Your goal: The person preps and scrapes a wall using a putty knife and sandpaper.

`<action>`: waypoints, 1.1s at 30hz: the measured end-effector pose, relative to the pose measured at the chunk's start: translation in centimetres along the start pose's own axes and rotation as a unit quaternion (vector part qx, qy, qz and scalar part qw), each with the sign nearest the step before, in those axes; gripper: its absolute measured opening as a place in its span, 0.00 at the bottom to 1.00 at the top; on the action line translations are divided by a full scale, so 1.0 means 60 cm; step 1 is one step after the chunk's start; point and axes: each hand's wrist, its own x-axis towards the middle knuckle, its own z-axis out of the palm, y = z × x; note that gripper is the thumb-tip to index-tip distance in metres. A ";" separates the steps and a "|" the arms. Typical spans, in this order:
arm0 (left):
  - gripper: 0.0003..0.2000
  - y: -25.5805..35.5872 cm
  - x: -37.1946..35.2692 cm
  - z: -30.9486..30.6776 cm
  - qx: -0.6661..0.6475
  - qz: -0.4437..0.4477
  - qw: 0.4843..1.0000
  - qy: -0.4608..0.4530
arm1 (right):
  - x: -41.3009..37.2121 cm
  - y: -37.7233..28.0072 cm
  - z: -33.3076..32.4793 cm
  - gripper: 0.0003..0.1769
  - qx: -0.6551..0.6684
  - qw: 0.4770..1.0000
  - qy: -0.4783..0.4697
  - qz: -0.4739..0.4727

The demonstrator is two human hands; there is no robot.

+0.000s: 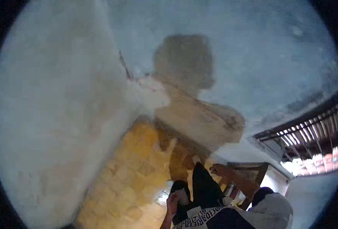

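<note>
My left hand [172,202] is low in the view, in front of my dark trousers [205,186]. Its fingers curl against a small, pale grey-pink thing [182,196] with a flat look, too blurred to name. On the other side, my right arm reaches forward out of a light sleeve with a dark cuff. What seems to be my right hand [217,169] is at its end, in shade. Its fingers are too dark and smeared to make out, and so is anything in them.
Pale, worn walls [62,95] meet in a corner ahead, with a cracked ledge along the base. My shadow [186,57] falls on the wall. Yellowish tiles [127,171] cover the floor. A dark wooden piece of furniture [262,173] with small items stands right, below a slatted roof [310,133].
</note>
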 end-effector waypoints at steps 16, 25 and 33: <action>0.16 -0.031 -0.057 -0.299 -0.128 0.139 0.979 -0.083 | -0.373 -0.226 0.170 0.18 -0.092 0.920 0.368 0.095; 0.15 0.004 -0.172 -0.399 -0.056 0.099 0.993 0.018 | -0.514 -0.260 0.432 0.21 0.149 0.840 0.442 0.278; 0.07 0.186 -0.193 -0.459 0.009 0.099 0.994 -0.050 | -0.519 -0.414 0.503 0.25 0.478 0.796 0.295 0.227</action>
